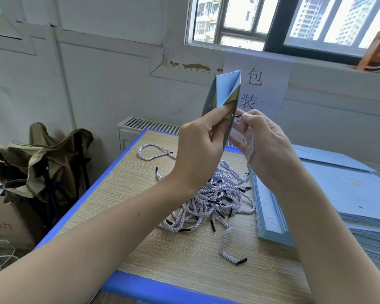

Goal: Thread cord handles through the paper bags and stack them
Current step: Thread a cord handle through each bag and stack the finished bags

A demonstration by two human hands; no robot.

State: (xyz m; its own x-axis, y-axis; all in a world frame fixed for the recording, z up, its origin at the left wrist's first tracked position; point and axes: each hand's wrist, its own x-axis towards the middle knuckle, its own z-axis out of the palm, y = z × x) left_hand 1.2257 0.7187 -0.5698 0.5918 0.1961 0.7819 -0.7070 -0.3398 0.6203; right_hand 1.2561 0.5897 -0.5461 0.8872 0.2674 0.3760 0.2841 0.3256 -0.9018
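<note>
Left hand (201, 148) is gripping a light-blue paper bag (223, 95) raised edge-on above the bench (140, 194), its fingers (223, 110) curled round the bag's mouth. Right hand (264, 145) is pinching a white cord (251, 150) by its black tip, aiming it at the bag's side wall; whether it is entering a hole, cannot tell. Cord pile (215, 200) is lying loose on the bench, beside a tall stack of flat bags (349, 205). No threaded bags are showing, so most of the job looks left.
</note>
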